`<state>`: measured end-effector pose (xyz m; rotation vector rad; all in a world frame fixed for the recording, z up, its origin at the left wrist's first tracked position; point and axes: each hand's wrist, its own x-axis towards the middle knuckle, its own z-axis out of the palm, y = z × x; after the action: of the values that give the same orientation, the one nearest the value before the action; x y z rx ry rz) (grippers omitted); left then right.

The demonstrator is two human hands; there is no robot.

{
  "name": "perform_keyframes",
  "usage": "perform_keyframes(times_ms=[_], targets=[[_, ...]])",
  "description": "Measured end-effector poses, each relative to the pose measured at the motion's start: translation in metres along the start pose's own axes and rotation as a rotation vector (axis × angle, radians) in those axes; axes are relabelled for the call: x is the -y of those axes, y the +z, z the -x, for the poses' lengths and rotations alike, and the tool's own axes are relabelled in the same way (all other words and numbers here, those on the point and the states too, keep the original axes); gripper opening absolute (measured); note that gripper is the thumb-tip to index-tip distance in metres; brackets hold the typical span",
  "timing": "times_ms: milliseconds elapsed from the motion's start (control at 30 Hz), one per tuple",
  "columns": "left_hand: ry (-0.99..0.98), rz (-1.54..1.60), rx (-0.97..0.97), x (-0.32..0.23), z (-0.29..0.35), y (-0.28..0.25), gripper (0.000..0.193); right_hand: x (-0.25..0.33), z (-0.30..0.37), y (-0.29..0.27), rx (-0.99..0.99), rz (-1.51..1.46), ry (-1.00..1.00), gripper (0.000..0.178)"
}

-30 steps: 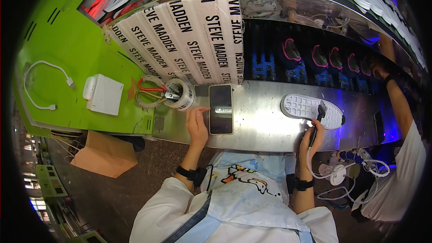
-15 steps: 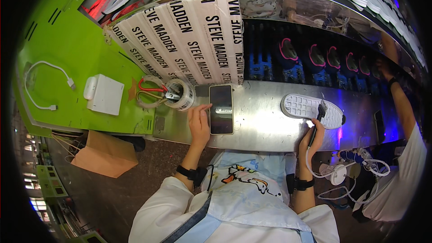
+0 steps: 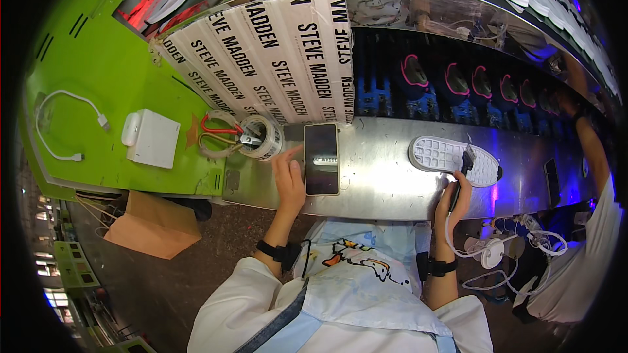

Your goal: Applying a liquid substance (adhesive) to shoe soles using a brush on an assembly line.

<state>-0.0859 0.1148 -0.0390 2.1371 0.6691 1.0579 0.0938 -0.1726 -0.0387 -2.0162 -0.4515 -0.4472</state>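
My right hand (image 3: 457,199) is closed round the thin dark handle of a brush (image 3: 468,157). The brush head lies over the tread of a white shoe sole (image 3: 436,153), on the metal bench. That sole rests with its gridded side up and its dark tip to the right. Nothing is in my left hand (image 3: 289,182); its fingers are partly stretched out, the index finger by the left edge of a smartphone (image 3: 322,180). The phone lies flat with a dark screen.
A printed cardboard box (image 3: 281,59) stands behind the phone. Left of it are tape rolls (image 3: 265,145), red-handled scissors (image 3: 212,124) and a white case (image 3: 157,138). Dark shoes with pink edging (image 3: 415,70) line the conveyor behind the bench. A co-worker's arm (image 3: 592,150) reaches in at right.
The dark shoes on the conveyor have shifted slightly left. The co-worker's arm has moved a little to the right. My hands, the brush and the sole stay nearly in place.
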Motion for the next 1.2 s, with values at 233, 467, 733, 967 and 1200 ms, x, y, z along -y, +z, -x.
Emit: perform_keyframes(times_ms=[233,467,733,967,1200], targets=[[-0.05,0.023,-0.003,-0.005,-0.001,-0.002,0.029,-0.003,0.0,-0.002,0.003,0.042,-0.018,0.034],[0.006,-0.065,0.106,-0.015,-0.006,-0.005,0.03,-0.005,0.002,-0.002,0.028,0.026,0.03,0.034],[0.058,-0.123,0.169,-0.015,-0.002,-0.003,0.029,-0.002,0.0,-0.003,0.016,0.006,0.022,0.026],[0.12,-0.178,0.157,-0.016,-0.004,-0.001,0.027,0.0,0.0,-0.003,0.018,0.008,0.025,0.024],[0.022,0.011,-0.032,0.003,0.007,-0.004,0.03,-0.001,0.001,-0.003,0.017,0.005,0.026,0.024]])
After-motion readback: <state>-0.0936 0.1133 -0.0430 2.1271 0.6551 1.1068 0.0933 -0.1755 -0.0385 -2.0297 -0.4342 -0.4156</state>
